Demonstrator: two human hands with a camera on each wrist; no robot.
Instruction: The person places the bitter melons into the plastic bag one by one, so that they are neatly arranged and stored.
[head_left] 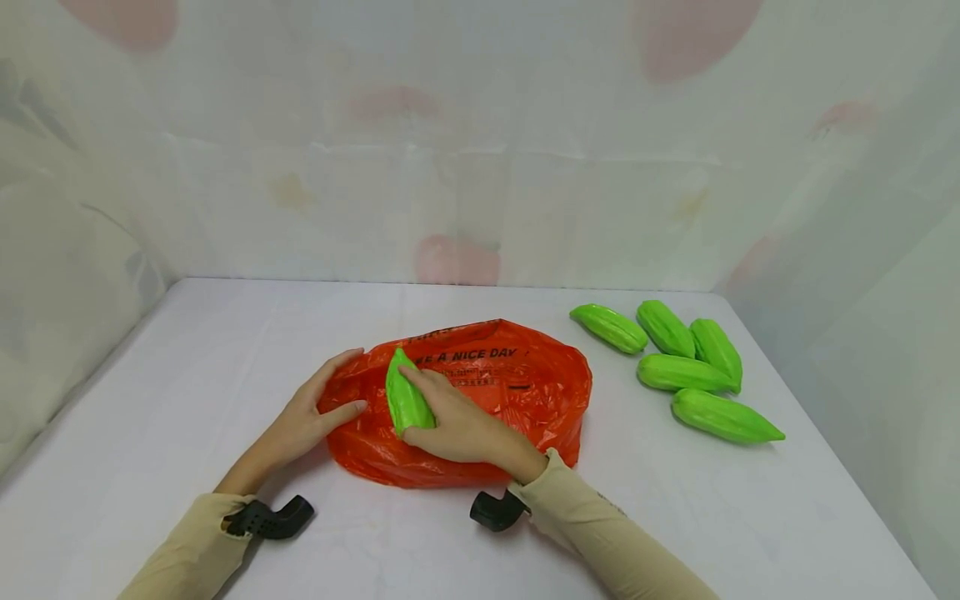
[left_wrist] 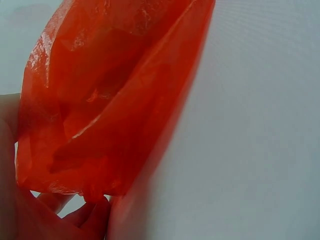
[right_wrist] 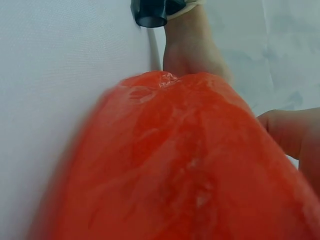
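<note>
A red plastic bag [head_left: 480,392] with black printing lies with its mouth spread wide. On its left side, my left hand [head_left: 311,408] holds the rim, with the thumb over the inside and the fingers around the outer edge. In the left wrist view, those fingertips [left_wrist: 92,217] pinch a gathered bit of the film. My right hand [head_left: 461,421] grips a green ridged gourd [head_left: 408,400] over the left part of the bag's opening. Red film [right_wrist: 185,160] fills most of the right wrist view and hides that gourd.
Several more green gourds [head_left: 684,373] lie in a loose group on the white table [head_left: 247,350], right of the bag. Black curved wrist devices [head_left: 273,518] sit at both cuffs. A patterned cloth [head_left: 450,167] hangs behind the table and along its sides.
</note>
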